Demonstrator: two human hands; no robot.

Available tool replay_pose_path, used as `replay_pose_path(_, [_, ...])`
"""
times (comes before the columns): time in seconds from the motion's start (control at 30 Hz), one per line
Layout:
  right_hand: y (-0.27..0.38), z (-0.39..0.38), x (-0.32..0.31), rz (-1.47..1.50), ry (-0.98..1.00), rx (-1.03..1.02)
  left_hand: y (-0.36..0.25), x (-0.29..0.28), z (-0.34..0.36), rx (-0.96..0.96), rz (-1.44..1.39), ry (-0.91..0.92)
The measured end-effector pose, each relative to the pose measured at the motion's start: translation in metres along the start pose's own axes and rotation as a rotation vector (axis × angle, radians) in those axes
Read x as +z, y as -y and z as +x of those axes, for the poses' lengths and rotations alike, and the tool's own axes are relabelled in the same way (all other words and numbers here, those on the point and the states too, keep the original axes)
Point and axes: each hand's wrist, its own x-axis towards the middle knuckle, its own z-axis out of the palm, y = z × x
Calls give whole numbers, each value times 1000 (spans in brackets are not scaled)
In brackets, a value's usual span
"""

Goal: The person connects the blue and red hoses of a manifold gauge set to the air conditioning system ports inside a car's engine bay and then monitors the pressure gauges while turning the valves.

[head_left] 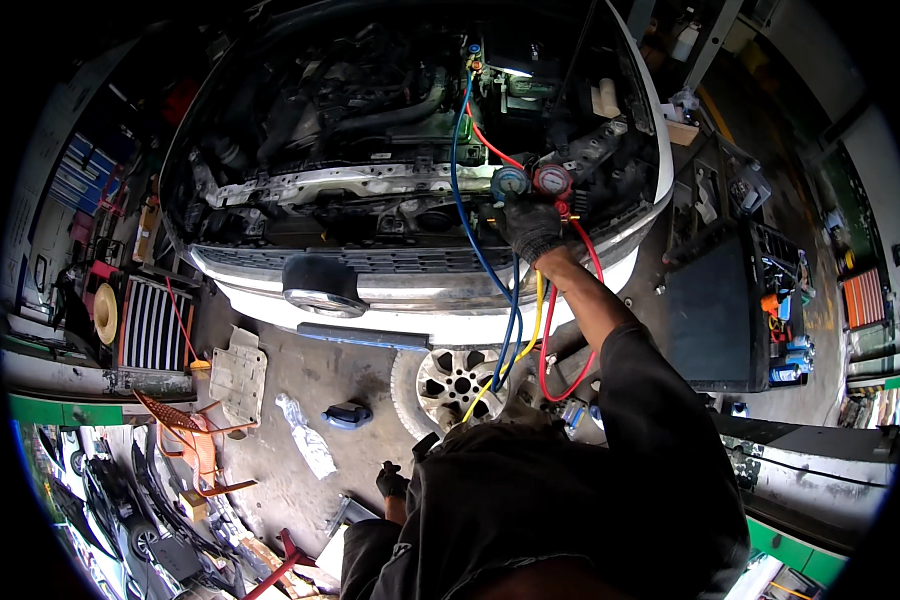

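Note:
My right hand (533, 228), in a dark glove, is closed around a manifold gauge set at the front of the open engine bay (350, 110). The set has a blue gauge (510, 181) and a red gauge (553, 180). A blue hose (455, 160) and a red hose (492, 146) run from it toward fittings (474, 60) deep in the bay. A yellow hose (536, 320) and more blue and red hose loops hang below. My left hand (393, 481), also gloved, is low at my side with its fingers curled; whatever it may hold is hidden.
A wheel (460, 385) lies on the floor before the white bumper (270, 295). Nearby are a blue-black object (347, 415), crumpled clear plastic (305, 437) and an orange chair (195, 440). A dark-topped cart (715, 310) with spray cans (795, 360) stands at right.

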Motion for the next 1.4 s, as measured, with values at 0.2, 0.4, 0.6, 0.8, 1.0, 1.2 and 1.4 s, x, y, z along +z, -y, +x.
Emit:
replay_pose_path(0.2, [11,-46,-18,162,-300,93,25,-14,1,32,72,-39])
replay_pose_path(0.4, [-71,-73,-20,287,-389,198,-3,-17,-21,6,14,-3])
replay_pose_path(0.6, [-147,-48,-4,74,-199,214,-29,-8,-32,-110,28,-62])
replay_pose_path(0.8, [-179,-14,27,262,-285,144,-35,17,-60,-171,-92,-90])
replay_pose_path(1.0, [-177,-21,48,121,-302,91,-5,45,-88,-91,-137,-354])
replay_pose_path(1.2, [-180,-23,43,165,-301,82,38,43,-101,-155,-78,-442])
replay_pose_path(1.4, [-174,-23,44,194,-332,75,37,35,-90,-169,-39,-304])
